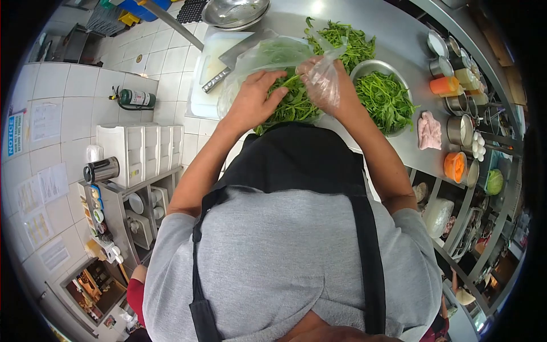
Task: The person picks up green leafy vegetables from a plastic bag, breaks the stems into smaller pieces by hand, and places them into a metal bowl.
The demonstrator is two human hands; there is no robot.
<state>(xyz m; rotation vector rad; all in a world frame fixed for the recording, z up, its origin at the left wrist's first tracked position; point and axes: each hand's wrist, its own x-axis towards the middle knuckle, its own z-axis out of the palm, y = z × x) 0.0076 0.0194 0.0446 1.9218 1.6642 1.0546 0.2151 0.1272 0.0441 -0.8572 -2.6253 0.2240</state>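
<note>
A clear plastic bag (231, 91) lies on the counter with leafy greens (293, 108) in and around its mouth. My left hand (259, 100) is on the bag's left side, its fingers and thumb curled about some of the greens. On the other side my right hand (322, 85) is closed, with a fold of the bag draped over it; its fingers are partly hidden. Close by on the right stands a steel bowl (401, 80) filled with more greens. Another loose pile of greens (350, 45) rests on the counter beyond my hands.
A cleaver (216, 81) lies on a white cutting board (205, 105) at the left. Stacked metal bowls (233, 25) stand behind it. To the right are a pinkish cloth (429, 130), an orange-filled container (454, 166), sauce bottles (444, 86) and eggs (478, 145).
</note>
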